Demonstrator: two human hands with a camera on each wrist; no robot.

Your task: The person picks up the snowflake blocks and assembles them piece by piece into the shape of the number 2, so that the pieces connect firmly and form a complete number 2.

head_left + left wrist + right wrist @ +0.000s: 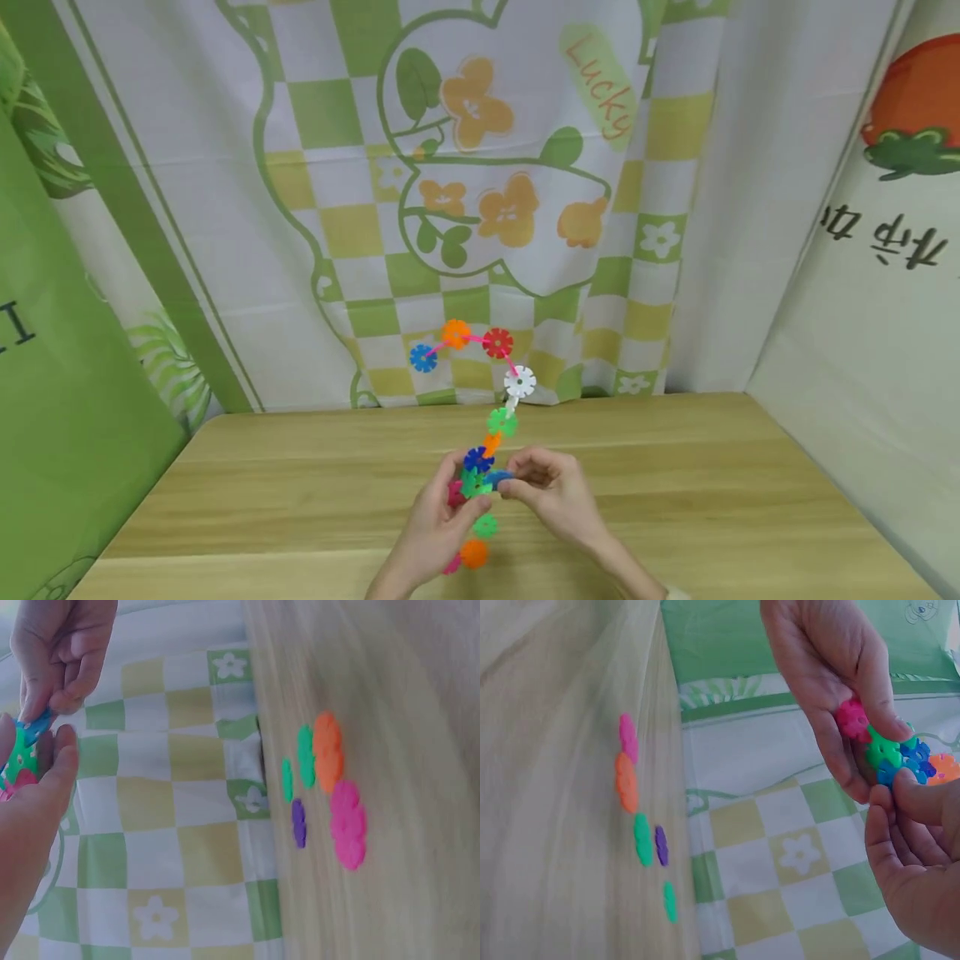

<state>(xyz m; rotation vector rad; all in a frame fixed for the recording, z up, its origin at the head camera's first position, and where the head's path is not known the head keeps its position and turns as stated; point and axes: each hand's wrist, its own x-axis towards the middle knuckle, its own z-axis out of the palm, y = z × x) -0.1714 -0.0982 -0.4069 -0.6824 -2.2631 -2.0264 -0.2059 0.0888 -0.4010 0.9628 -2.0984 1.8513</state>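
Observation:
A curved chain of interlocking snowflake discs rises from my hands in the head view, with a white disc [520, 382], a red disc [498, 342] and an orange disc [456, 334] along it and a blue end disc [423, 358]. My left hand [431, 521] grips the chain's near end, thumb over a green disc [883, 750], with a pink disc [851, 718] against its fingers. From the other side my right hand [558, 498] pinches a light-blue disc [498, 479] between thumb and fingers at the green disc's edge. Fingers partly hide this joint.
Loose discs lie on the wooden table [675, 467] below the hands: an orange disc [328, 752], a pink disc [349, 825], a purple disc [299, 823] and two green ones. A patterned curtain [480, 275] hangs behind the table's back edge.

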